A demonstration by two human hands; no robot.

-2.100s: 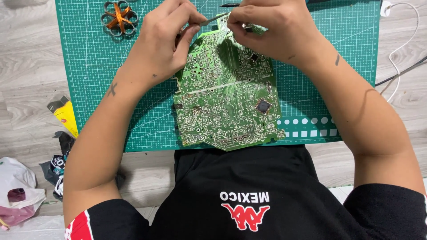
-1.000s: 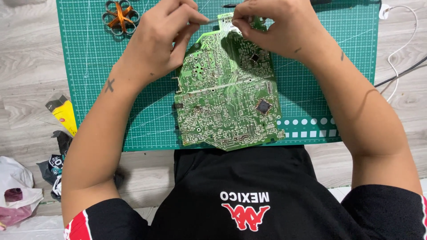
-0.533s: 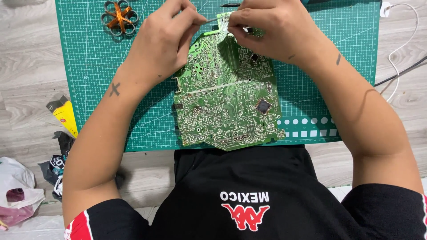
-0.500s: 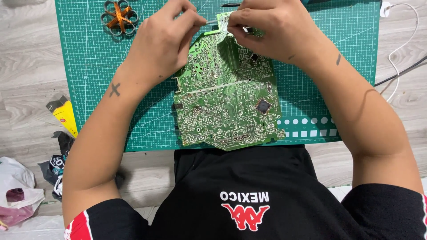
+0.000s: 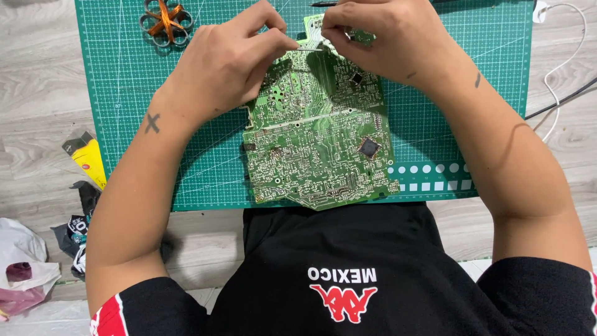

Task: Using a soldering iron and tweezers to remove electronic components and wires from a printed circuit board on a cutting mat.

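We look down on a green circuit board point(image 5: 320, 146) lying on a green cutting mat point(image 5: 472, 68), its near edge reaching over the mat's front border. Our left hand point(image 5: 227, 62) rests over the board's upper left corner, thumb and forefinger pinched on a thin, pale, flat strip point(image 5: 309, 46). Our right hand point(image 5: 385, 37) meets it from the other side, fingertips closed on the same strip at the board's far edge. A small black chip point(image 5: 369, 147) sits on the board's right side. A copper wire coil point(image 5: 166, 22) lies on the mat's far left corner. A white cable point(image 5: 563, 62) trails across the wooden table point(image 5: 37, 74) on the right.
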